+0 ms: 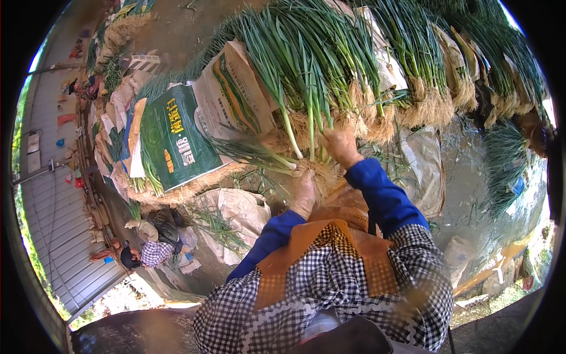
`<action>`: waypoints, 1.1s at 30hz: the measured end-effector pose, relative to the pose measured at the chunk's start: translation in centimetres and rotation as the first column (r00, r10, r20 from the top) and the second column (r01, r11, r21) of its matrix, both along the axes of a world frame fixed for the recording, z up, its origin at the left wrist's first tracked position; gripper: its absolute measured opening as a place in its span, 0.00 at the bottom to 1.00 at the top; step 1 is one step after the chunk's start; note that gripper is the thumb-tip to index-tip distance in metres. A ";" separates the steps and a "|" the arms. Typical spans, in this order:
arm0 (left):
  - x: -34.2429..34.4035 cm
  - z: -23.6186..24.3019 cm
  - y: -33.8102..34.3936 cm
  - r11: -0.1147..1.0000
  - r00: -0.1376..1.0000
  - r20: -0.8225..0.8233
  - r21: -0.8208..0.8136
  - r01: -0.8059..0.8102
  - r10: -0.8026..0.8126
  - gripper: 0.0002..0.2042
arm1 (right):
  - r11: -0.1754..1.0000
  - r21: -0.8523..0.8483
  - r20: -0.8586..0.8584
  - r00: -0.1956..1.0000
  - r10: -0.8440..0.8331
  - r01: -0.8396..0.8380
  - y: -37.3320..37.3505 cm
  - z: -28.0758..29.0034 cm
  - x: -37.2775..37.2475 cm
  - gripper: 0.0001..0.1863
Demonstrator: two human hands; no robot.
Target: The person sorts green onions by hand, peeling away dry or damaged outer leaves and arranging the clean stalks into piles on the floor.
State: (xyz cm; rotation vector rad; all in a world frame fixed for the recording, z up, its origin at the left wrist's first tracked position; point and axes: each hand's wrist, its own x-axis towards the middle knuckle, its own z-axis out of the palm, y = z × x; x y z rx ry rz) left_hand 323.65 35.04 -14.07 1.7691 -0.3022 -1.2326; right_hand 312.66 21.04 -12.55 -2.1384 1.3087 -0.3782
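Green onions (311, 115) here — right hand (341, 145) pinching stalks, left hand (303, 193) at the roots (321, 176) — can't tell those fingers' grip.

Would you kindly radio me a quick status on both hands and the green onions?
Left hand at roots, grip partly hidden. Right hand closed on green onion stalks. Green printed packaging off left, not between the hands.

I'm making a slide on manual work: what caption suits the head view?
Left hand at the tangled roots, right hand at the green stalks, more bundles beyond.
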 end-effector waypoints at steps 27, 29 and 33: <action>14.1 33.2 -2.7 0.903 0.953 -0.083 -0.352 0.245 -0.291 0.26 | 0.880 0.472 0.613 0.696 -0.373 0.055 -8.9 1.7 1.4 0.29; 15.5 38.9 -4.4 0.823 0.969 0.038 -0.521 0.228 -0.244 0.23 | 0.901 0.288 0.293 0.865 -0.407 0.326 -12.0 0.0 -1.9 0.27; 19.0 48.4 -3.3 0.787 0.880 0.473 -0.528 0.320 -0.041 0.20 | 0.960 0.104 0.695 0.671 -0.258 0.261 -9.8 8.2 2.5 0.24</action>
